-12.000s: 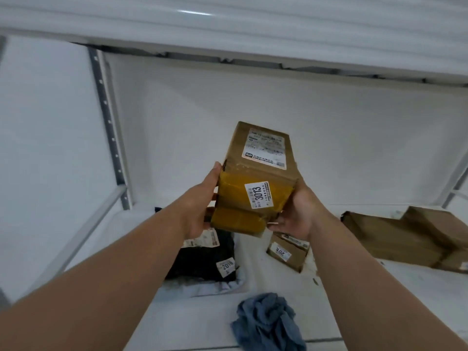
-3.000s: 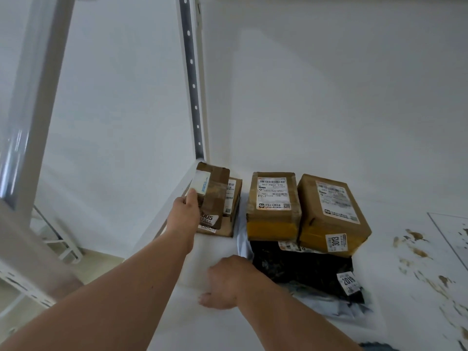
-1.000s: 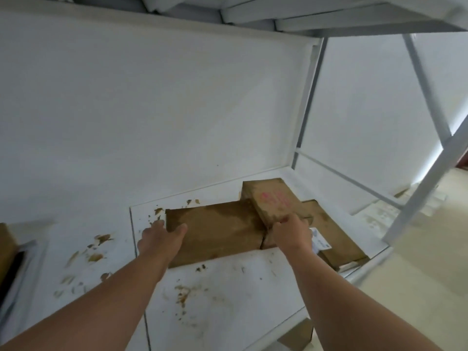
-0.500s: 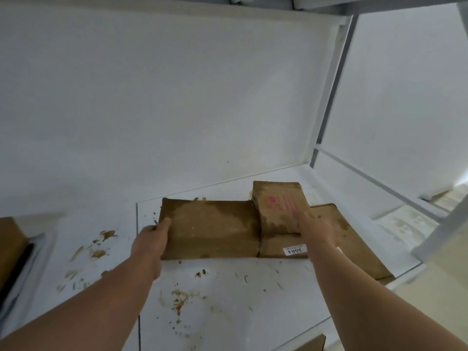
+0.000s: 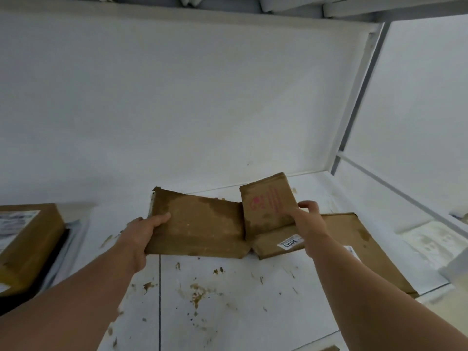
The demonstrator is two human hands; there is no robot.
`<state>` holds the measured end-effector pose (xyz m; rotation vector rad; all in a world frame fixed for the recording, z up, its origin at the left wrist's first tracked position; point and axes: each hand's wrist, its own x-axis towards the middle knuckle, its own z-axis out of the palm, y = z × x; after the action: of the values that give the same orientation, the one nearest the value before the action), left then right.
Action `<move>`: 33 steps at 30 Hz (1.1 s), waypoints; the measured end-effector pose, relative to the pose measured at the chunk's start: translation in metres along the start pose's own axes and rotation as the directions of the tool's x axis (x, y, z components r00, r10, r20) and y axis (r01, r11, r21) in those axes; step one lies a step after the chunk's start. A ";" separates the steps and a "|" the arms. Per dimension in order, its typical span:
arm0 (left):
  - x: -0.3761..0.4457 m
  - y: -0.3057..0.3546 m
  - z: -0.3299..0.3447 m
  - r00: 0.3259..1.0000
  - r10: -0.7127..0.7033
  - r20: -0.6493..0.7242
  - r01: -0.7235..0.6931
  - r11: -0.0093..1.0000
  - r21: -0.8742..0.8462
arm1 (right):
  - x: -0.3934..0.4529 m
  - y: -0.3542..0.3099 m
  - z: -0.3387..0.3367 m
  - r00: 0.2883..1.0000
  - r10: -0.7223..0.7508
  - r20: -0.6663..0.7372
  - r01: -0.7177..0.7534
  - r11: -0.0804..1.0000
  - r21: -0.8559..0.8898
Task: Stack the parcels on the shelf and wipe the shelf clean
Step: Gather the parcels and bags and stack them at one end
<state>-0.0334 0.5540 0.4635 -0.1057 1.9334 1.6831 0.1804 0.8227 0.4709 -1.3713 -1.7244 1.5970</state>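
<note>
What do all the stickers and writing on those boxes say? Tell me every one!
"3003": white sticker on the front edge of the parcel by the right hand, seen upside down.
Pink stamp on the small parcel: too blurred to read.
Label on the far-left box: print too blurred to read.
Sticker on the big flat parcel: mostly hidden by the arm, unreadable.

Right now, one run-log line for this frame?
stage: gathering parcels | left hand: gripping wide brown parcel | right hand: on small red-printed parcel | shelf: brown stains, unwiped
</note>
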 end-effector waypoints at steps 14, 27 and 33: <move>-0.067 -0.006 -0.047 0.725 0.687 0.057 -0.546 0.522 0.655 | -0.055 -0.001 0.073 0.959 0.236 0.160 -0.276 0.908 0.317; -0.060 -0.052 -0.077 0.716 0.627 0.306 -0.636 0.405 0.657 | -0.102 0.002 0.110 0.969 0.235 0.081 -0.248 0.917 0.314; -0.047 -0.052 -0.076 0.999 -0.048 0.003 0.048 0.989 -0.142 | -0.110 0.014 0.116 0.967 0.229 0.112 -0.252 0.923 0.292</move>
<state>0.0004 0.4581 0.4424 -0.2051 1.7956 1.7869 0.1366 0.6684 0.4622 -1.4227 -1.3138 1.9765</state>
